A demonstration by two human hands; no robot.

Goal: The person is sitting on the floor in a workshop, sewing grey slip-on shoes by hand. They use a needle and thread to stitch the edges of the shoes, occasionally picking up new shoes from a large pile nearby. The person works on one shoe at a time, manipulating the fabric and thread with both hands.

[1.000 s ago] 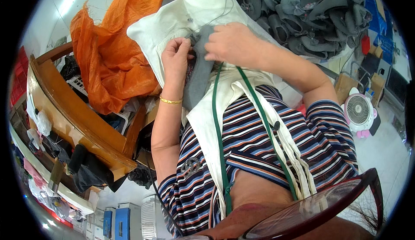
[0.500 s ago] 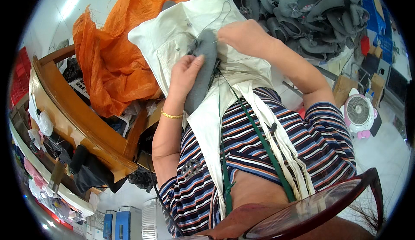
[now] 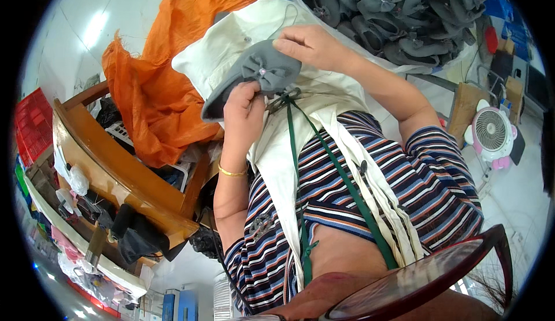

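A grey fabric shoe (image 3: 228,88) is held tilted over the white apron cloth on my lap. Its upper faces me, showing a grey bow (image 3: 252,66) with a small pinkish bead at the middle. My left hand (image 3: 243,110) is closed on the shoe just below the bow, fingertips curled over its edge. At the shoe's far right end, my right hand (image 3: 309,46) grips the rim, thumb on top; some of its fingers are hidden. A thin dark thread (image 3: 285,19) loops over the cloth above this hand. No needle can be made out.
Many grey shoes (image 3: 399,8) lie heaped at the far right. Orange sheeting (image 3: 167,72) drapes down at the left beside a curved wooden bench (image 3: 133,170). A pink and white fan (image 3: 491,129) stands on the floor at the right. Dark green cords (image 3: 347,188) hang down my front.
The shoe has turned from edge-on to upper side up, so the bow now shows. My right hand has moved slightly left onto the shoe's end; my left hand has shifted lower.
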